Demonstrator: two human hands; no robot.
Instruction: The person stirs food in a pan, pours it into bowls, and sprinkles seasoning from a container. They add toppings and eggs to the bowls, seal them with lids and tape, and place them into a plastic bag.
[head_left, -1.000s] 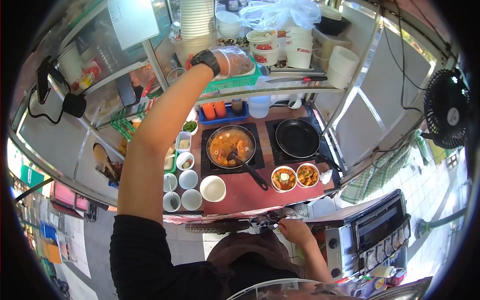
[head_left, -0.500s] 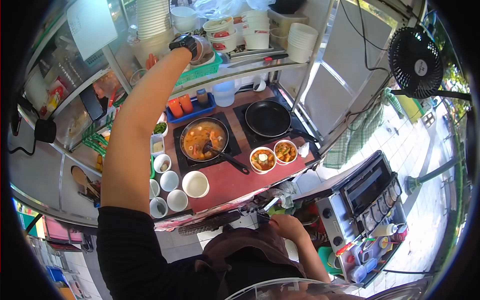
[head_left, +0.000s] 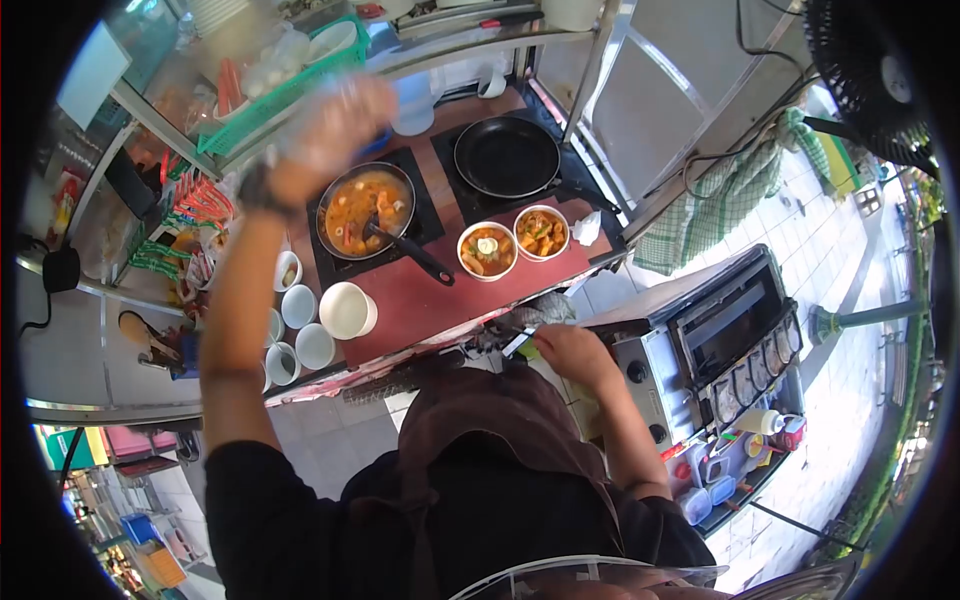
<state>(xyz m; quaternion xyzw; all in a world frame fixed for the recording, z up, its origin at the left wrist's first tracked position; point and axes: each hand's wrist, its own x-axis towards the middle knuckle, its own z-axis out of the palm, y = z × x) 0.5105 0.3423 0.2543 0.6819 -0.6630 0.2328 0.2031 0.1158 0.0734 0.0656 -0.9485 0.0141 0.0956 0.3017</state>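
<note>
My left hand [head_left: 345,125], smeared by motion, is above the counter between the green basket [head_left: 285,85] and the pan of orange-red stew [head_left: 368,212]. Something clear, like plastic, shows around its fingers; its grip is unreadable. A dark watch [head_left: 262,190] is on that wrist. Below the counter's front edge, my right hand [head_left: 565,352] has its fingers closed by a pale flat piece and something bright green; what it grips is unclear. A black-handled utensil [head_left: 425,260] rests in the stew. Two filled bowls [head_left: 487,250] [head_left: 542,233] stand right of it.
An empty black frying pan [head_left: 507,157] sits on the right burner. Several white cups [head_left: 315,346] and a larger white tub [head_left: 348,310] stand front left. A checkered cloth [head_left: 700,220] hangs at the right, above a metal appliance [head_left: 660,385]. A fan [head_left: 880,80] is upper right.
My left hand has moved down and left, away from the shelf's containers. The view has shifted, so the counter appears higher and further left. My right hand remains below the counter edge.
</note>
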